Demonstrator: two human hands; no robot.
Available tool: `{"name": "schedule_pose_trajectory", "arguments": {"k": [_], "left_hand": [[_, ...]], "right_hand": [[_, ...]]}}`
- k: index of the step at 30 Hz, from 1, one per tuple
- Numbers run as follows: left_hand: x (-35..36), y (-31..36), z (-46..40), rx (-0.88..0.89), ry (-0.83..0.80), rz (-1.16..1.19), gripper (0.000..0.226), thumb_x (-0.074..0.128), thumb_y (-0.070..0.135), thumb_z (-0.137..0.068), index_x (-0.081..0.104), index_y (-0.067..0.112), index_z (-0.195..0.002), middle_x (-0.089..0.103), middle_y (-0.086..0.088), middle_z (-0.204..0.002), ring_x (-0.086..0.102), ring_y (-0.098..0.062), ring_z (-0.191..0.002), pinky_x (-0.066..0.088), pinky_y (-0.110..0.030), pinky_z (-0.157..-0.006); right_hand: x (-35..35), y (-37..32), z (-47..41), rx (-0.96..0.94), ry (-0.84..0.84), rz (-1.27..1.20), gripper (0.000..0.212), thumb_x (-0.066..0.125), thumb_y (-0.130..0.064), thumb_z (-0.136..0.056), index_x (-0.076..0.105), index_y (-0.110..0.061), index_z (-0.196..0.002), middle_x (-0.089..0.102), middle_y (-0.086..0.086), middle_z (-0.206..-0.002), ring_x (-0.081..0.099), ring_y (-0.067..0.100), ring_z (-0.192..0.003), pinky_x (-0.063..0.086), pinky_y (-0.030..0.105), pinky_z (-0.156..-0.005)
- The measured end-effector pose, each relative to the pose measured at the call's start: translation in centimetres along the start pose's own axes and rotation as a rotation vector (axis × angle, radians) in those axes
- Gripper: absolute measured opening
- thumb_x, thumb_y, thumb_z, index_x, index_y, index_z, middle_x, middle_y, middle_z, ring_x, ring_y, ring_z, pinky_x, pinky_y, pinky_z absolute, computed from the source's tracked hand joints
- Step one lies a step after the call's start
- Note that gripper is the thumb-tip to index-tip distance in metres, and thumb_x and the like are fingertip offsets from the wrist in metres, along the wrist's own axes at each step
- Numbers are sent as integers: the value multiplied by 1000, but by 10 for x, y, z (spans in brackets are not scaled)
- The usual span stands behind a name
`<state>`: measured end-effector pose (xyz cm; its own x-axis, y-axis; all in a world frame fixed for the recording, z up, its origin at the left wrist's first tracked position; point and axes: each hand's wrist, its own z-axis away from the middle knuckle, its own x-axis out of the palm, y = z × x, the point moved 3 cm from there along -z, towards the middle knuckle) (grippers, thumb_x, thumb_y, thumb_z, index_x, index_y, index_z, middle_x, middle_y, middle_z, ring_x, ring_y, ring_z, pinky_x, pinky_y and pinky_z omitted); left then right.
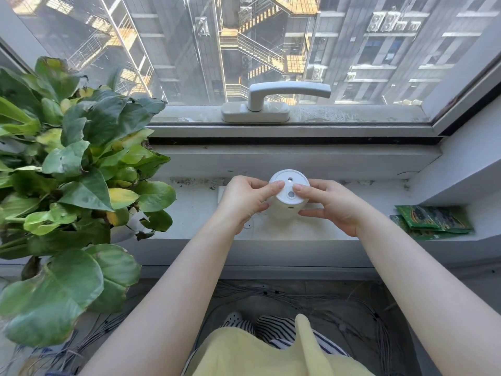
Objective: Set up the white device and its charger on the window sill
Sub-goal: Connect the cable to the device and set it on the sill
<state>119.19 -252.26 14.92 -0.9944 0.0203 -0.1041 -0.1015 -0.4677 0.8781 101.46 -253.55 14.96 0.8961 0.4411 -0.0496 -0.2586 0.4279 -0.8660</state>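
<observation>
White cylindrical device [289,195] stands upright on the window sill [311,232], round top showing two holes

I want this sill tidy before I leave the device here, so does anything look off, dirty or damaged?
Yes. The window sill has dark grime and flaking specks along its back edge, behind the white device. Several leaves on the potted plant are yellowing with brown patches. Green packets lie loosely piled at the right end.

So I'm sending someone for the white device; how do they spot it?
Find the window handle; on the sill straight below it, both hands grip the white device. It is a small cylinder with a round, two-holed top, unlike the flat green packets at right.
</observation>
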Motion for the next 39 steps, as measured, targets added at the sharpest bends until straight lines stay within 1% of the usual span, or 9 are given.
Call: {"name": "schedule_pose_trajectory", "arguments": {"k": [5,11,15,20,24,28,32,36,39], "left_hand": [[1,-4,-1,19,25,-32,37,71,36,-79,75,8,-103,75,-1,-101,68,-9,-95,58,-24,-83],[0,-7,-5,8,56,-41,39,72,41,-76,76,9,-100,75,-3,-100,71,-13,-93,58,-30,-87],[0,-8,-7,-14,60,-45,43,72,44,-76,76,8,-100,75,-5,-100,72,-14,-92,58,-30,-87],[0,-6,-7,-3,52,-30,42,70,39,-79,74,3,-101,75,-7,-101,70,-14,-97,58,-22,-80],[-1,-8,-8,-15,27,-35,44,69,41,-80,73,5,-104,74,-5,-104,70,-13,-97,57,-24,-85],[-2,-7,-10,-30,10,-33,47,70,41,-80,71,4,-109,73,-5,-108,70,-14,-98,56,-21,-85],[-3,-7,-11,-28,0,-27,47,70,40,-79,71,2,-109,73,-6,-108,70,-14,-99,57,-19,-82],[-2,-10,-11,-24,-1,-35,47,70,44,-78,72,6,-105,74,-4,-105,70,-14,-98,56,-26,-89],[-5,-7,-9,48,87,-112,54,67,56,-73,73,13,-104,74,0,-103,69,-15,-99,54,-37,-94]], "right_hand": [[1,4,-2,7,3,-1,28,62,-39,-86,70,-24,-109,76,-5,-107,68,8,-102,50,37,-100],[1,6,-6,5,18,-9,25,62,-41,-86,71,-25,-103,77,-8,-98,70,5,-96,51,34,-96],[1,7,-9,12,42,-3,28,60,-42,-87,70,-24,-105,76,-6,-101,70,8,-97,52,34,-96],[1,7,-10,20,49,18,31,59,-43,-88,70,-22,-107,75,-3,-106,68,11,-102,52,34,-96],[2,8,-11,12,57,36,28,59,-45,-87,70,-25,-104,75,-5,-106,67,11,-104,52,35,-95],[4,9,-11,8,72,36,33,58,-44,-88,68,-24,-111,73,-3,-112,66,13,-107,52,34,-94],[4,10,-12,8,76,25,33,59,-44,-87,68,-23,-111,73,-2,-111,66,14,-106,53,33,-91],[3,11,-11,16,64,20,32,59,-46,-86,68,-25,-110,73,-5,-110,66,13,-106,53,32,-89],[2,10,-10,20,88,26,36,58,-48,-86,66,-26,-113,71,-5,-114,64,15,-110,53,34,-90]]}}
